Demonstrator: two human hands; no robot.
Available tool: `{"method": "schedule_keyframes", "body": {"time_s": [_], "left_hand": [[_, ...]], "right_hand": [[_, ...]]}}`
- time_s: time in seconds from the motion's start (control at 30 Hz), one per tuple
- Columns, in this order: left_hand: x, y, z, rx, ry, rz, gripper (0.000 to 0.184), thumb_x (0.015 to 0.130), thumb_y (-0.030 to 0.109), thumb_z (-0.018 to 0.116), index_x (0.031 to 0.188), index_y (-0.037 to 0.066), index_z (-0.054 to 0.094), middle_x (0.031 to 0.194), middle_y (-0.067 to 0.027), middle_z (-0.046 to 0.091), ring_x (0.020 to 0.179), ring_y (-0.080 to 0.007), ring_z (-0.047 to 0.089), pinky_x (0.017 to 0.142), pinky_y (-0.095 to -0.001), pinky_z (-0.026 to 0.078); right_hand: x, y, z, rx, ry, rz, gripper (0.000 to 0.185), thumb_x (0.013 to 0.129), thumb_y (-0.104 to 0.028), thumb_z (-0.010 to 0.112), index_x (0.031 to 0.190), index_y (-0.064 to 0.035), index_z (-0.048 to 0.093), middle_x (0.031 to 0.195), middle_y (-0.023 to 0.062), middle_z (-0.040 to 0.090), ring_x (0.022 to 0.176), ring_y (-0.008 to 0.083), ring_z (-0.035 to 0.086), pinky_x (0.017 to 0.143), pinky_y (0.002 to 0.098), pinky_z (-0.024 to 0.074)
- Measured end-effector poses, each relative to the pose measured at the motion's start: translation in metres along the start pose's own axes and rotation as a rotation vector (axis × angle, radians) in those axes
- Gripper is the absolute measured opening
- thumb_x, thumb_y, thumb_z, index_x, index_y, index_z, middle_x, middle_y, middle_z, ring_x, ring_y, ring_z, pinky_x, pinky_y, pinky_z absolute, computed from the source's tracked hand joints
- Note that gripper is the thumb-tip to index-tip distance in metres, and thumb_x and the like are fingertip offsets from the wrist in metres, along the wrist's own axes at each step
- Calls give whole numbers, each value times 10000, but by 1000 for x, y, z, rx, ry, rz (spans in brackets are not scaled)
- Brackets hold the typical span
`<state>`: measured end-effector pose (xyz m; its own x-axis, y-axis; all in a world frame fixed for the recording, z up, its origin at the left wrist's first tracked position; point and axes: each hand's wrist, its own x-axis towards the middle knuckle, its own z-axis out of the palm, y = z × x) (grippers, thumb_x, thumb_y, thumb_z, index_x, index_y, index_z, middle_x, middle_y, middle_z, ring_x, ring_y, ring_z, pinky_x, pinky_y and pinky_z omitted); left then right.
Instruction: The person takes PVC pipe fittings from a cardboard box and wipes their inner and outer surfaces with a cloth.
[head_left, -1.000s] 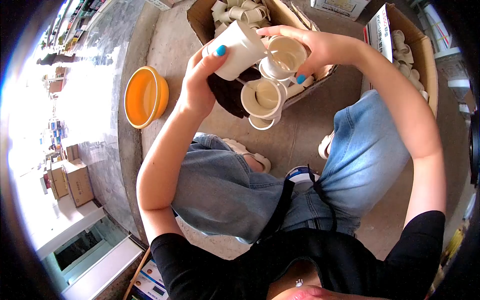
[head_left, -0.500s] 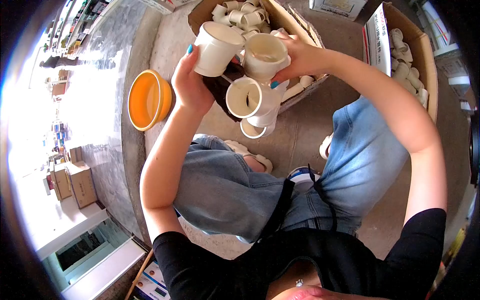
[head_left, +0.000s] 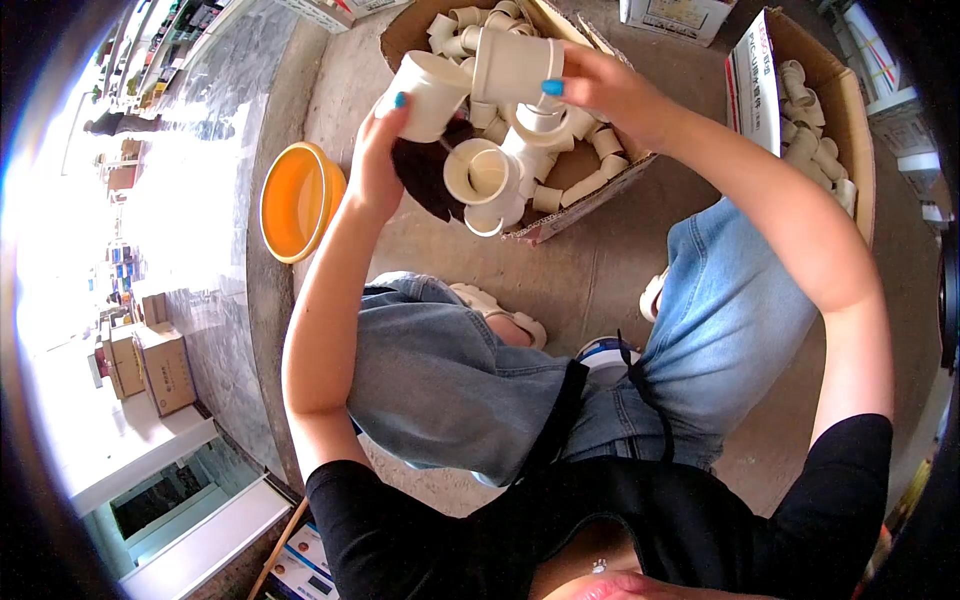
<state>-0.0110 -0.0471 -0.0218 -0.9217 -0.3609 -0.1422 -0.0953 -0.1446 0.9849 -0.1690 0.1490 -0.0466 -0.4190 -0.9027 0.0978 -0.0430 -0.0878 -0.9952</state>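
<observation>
My left hand [head_left: 380,150] is closed around a white plastic pipe coupling [head_left: 430,98], its thumb along the near side. In my right hand [head_left: 608,88] is a larger white pipe fitting [head_left: 515,70], turned on its side, with its rim near the coupling. Below them, white branched fittings [head_left: 482,172] hang with round openings facing me; whether they are joined to the larger fitting I cannot tell. A dark brown object [head_left: 428,180] shows under my left hand, partly hidden. Behind is a cardboard box [head_left: 590,195] of small white fittings.
An orange basin [head_left: 300,205] stands to the left by the low concrete ledge. A second cardboard box [head_left: 850,105] with white fittings stands at the right. Another white carton [head_left: 675,15] is at the far edge. My knees and shoes lie below the hands.
The fitting in my right hand has tipped from facing up to lying sideways and moved up and left. The branched fittings below have shifted up and left. My left hand has moved slightly down.
</observation>
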Motion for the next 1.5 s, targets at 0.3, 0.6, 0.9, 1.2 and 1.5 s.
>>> {"method": "schedule_keyframes", "body": {"time_s": [0.3, 0.6, 0.9, 1.2, 1.5], "left_hand": [[15, -25, -19, 588, 422, 144, 468, 630, 67, 641, 1038, -27, 432, 984, -150, 504, 879, -209, 512, 811, -303, 430], [-5, 4, 29, 399, 233, 654, 216, 704, -76, 519, 879, 5, 421, 990, -110, 517, 903, -161, 503, 855, -279, 394], [0, 6, 38, 582, 522, 507, 224, 807, 75, 578, 906, 33, 382, 829, -56, 458, 766, -128, 453, 721, -278, 413], [0, -4, 44, 72, 306, 509, 221, 840, 63, 586, 849, 85, 367, 792, 3, 436, 677, -51, 407, 596, -180, 362], [8, 6, 55, 1526, 104, 1159, 537, 690, 109, 654, 1204, 143, 502, 1164, -47, 542, 1109, -234, 463, 897, -394, 356]], "right_hand": [[-2, -9, -5, 6, 169, 163, 561, 804, -487, 485, 1068, 5, 539, 926, 100, 614, 840, 136, 594, 774, 256, 450], [-1, -15, -5, 244, 276, 326, 592, 803, -518, 452, 1094, -7, 524, 923, 95, 618, 828, 129, 589, 752, 265, 469], [-3, -20, 0, 332, 144, 437, 603, 781, -522, 463, 1110, -19, 513, 920, 85, 608, 805, 113, 572, 727, 266, 453], [4, 3, 10, 181, 259, 409, 508, 738, -467, 575, 993, -28, 593, 793, 69, 594, 658, 131, 557, 581, 264, 439], [1, -15, 26, 437, 203, 493, 432, 772, -502, 496, 874, -89, 570, 744, -4, 586, 679, 95, 561, 644, 231, 445]]}}
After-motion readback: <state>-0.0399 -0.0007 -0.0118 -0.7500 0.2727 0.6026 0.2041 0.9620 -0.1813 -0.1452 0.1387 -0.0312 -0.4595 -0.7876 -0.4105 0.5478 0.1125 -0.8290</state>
